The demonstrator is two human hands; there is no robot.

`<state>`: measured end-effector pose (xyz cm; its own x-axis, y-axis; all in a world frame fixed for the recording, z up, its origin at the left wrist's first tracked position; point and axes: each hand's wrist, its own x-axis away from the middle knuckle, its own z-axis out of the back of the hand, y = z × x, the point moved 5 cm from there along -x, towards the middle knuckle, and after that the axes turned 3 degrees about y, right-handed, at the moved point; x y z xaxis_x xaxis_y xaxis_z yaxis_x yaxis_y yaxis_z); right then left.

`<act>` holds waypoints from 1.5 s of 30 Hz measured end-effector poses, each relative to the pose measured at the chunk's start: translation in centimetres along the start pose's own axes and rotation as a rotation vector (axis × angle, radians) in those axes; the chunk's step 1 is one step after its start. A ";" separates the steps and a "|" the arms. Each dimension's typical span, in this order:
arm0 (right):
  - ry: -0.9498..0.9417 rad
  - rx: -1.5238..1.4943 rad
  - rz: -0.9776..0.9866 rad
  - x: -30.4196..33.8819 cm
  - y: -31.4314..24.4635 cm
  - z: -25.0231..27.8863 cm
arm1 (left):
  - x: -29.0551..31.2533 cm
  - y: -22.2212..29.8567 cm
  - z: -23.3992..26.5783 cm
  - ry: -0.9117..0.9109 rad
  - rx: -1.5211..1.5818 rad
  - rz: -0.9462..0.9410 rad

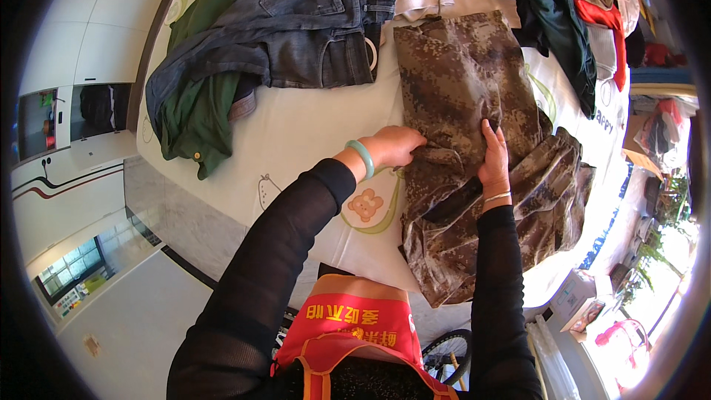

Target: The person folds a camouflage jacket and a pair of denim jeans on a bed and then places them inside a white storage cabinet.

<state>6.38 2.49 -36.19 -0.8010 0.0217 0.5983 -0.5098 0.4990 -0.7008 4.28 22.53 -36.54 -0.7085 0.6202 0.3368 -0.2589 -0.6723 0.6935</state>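
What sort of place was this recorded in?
Probably a home, though which room is unclear: a camouflage garment and dark jeans lie on a cartoon-printed cover, and white cabinets stand at the left.

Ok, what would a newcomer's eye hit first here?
The brown camouflage garment, bunched at its lower end, right of centre on the white cloth, with the left hand at its left edge and the right hand on top. Then the bright red apron, bottom centre, and dark jeans over a green garment, upper left.
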 end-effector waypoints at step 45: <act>-0.503 0.552 0.217 5.7 8.8 -13.9 | 16.9 -12.5 1.2 1.039 1.399 0.660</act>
<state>1.71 19.06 -33.54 -0.8794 -0.3920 0.2703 -0.3024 0.0213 -0.9529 -3.67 41.88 -38.77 -0.6635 -0.3961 0.6347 0.4682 0.4418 0.7652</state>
